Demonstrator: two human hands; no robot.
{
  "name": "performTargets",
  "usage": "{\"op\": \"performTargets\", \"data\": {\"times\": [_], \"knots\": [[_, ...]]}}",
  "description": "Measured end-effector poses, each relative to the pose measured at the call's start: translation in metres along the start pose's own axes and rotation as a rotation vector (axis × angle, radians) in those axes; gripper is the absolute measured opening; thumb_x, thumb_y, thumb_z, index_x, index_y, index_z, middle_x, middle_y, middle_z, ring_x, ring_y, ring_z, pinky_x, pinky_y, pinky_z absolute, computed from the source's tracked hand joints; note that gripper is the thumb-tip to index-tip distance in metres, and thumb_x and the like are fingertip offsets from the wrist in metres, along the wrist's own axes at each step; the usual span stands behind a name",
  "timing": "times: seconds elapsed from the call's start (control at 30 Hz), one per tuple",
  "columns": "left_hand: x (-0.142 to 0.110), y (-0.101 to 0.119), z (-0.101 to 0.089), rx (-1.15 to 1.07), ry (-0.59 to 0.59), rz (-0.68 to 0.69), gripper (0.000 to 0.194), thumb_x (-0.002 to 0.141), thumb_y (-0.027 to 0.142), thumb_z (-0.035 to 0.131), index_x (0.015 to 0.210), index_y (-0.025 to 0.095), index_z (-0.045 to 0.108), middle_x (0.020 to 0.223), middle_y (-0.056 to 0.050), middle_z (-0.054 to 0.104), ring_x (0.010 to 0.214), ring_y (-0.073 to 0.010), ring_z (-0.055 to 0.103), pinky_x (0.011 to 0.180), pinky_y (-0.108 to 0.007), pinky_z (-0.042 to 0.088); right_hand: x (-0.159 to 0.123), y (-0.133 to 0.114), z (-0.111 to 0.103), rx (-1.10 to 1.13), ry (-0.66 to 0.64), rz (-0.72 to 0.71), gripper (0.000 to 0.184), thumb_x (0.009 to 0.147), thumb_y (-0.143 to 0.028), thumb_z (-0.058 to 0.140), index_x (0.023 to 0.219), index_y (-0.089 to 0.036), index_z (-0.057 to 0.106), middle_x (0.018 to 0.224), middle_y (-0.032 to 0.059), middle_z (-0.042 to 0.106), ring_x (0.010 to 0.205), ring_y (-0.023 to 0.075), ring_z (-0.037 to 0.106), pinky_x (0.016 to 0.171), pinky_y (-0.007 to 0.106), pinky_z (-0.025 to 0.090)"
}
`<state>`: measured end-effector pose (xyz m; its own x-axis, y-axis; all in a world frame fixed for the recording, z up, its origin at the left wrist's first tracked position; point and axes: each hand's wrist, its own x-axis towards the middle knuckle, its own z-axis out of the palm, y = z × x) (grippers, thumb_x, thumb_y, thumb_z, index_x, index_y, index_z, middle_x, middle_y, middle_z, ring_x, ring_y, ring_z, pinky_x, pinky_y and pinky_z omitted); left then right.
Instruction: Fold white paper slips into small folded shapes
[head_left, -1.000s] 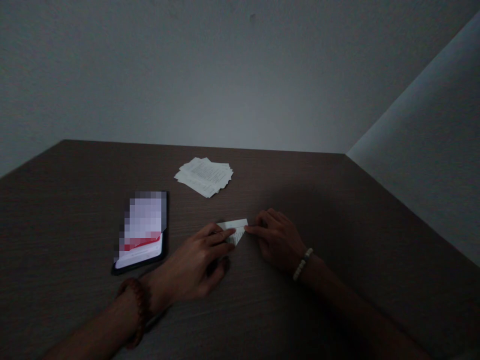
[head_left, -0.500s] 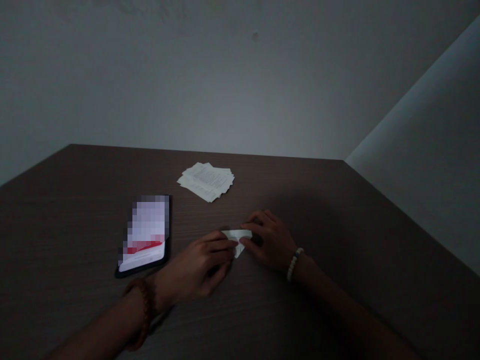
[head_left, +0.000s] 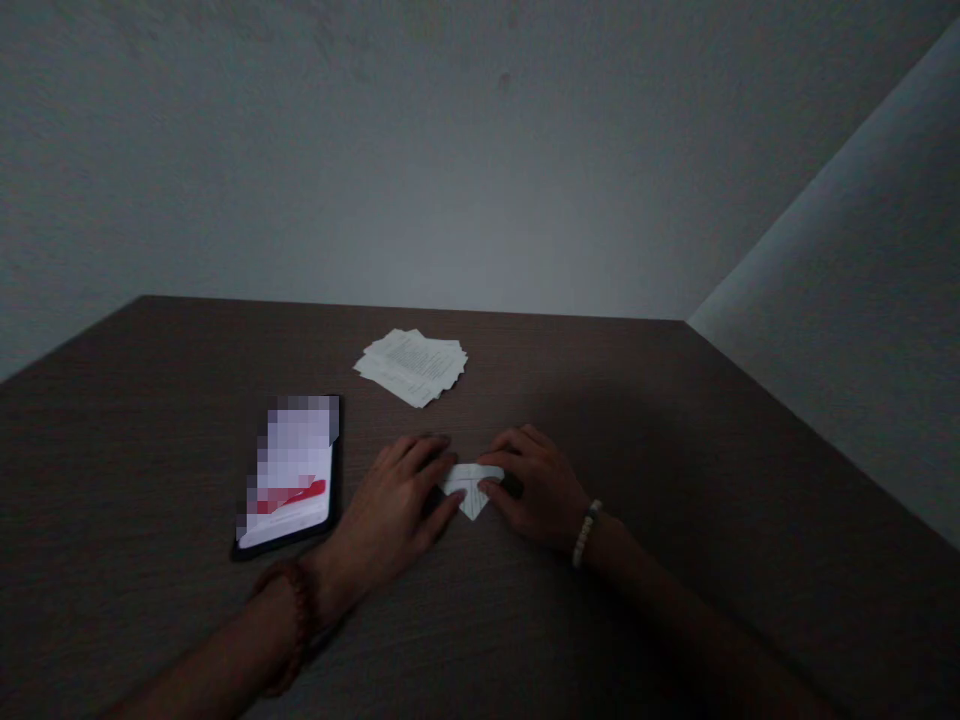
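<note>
Toward the far edge of the surface (head_left: 585,350): papers (head_left: 412,367) lay aside.
Left hand (head_left: 394,500), right hand (head_left: 540,490): pinched folded paper (head_left: 471,480), likely steadying it.

I'm getting two grips, one left grip (head_left: 391,502) and one right grip (head_left: 541,487), plus two bracelets, so one brown bracelet (head_left: 302,608) and one pale bracelet (head_left: 586,535). Paper-wise it's one folded paper (head_left: 471,476) and one pile of sheets (head_left: 412,367), and honestly I can't tell how many are in that pile since they overlap so much. Other stuff I can count: just one phone (head_left: 294,475), one table (head_left: 187,350) and two walls, meaning one back wall (head_left: 465,170) and one right wall (head_left: 877,290).
</note>
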<state>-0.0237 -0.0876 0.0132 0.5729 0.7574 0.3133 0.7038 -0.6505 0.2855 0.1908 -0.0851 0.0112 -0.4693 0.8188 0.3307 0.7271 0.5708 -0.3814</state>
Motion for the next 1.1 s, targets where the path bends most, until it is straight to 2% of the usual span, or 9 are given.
{"op": "performTargets", "data": {"times": [0.27, 0.43, 0.83, 1.1], "knots": [[0.001, 0.001, -0.001, 0.001, -0.037, -0.014, 0.026, 0.089, 0.032, 0.051, 0.11, 0.019, 0.06, 0.117, -0.01, 0.054, 0.107, -0.0279, 0.047, 0.09, -0.047, 0.041, -0.002, -0.003, -0.007, -0.042, -0.001, 0.048, 0.028, 0.076, -0.041, 0.069, 0.098, -0.022, 0.066, 0.099, 0.0058, 0.057, 0.093, 0.023, 0.048, 0.084, 0.04, 0.04], [0.0, 0.003, -0.003, -0.005, -0.034, -0.026, 0.022, 0.088, 0.032, 0.053, 0.103, 0.018, 0.06, 0.103, -0.008, 0.055, 0.094, -0.0253, 0.049, 0.081, -0.042, 0.041, -0.002, -0.005, -0.011, -0.029, -0.023, 0.088, 0.027, 0.075, -0.037, 0.07, 0.096, -0.02, 0.064, 0.098, 0.0057, 0.058, 0.093, 0.0225, 0.048, 0.084, 0.038, 0.04], [0.003, 0.003, -0.005, 0.0, -0.069, -0.045, 0.026, 0.087, 0.033, 0.053, 0.108, 0.019, 0.058, 0.099, -0.007, 0.053, 0.092, -0.025, 0.048, 0.08, -0.041, 0.038, -0.001, -0.008, -0.007, 0.005, -0.039, 0.144, 0.026, 0.072, -0.03, 0.074, 0.091, -0.02, 0.06, 0.096, 0.0039, 0.058, 0.093, 0.0221, 0.049, 0.085, 0.038, 0.039], [0.002, 0.004, -0.004, -0.005, -0.058, -0.039, 0.027, 0.086, 0.031, 0.054, 0.11, 0.02, 0.057, 0.104, -0.008, 0.052, 0.096, -0.0258, 0.046, 0.081, -0.041, 0.039, 0.0, -0.008, -0.006, 0.025, -0.047, 0.142, 0.022, 0.073, -0.028, 0.073, 0.089, -0.02, 0.06, 0.094, 0.0034, 0.059, 0.092, 0.0217, 0.05, 0.084, 0.037, 0.039]]}}
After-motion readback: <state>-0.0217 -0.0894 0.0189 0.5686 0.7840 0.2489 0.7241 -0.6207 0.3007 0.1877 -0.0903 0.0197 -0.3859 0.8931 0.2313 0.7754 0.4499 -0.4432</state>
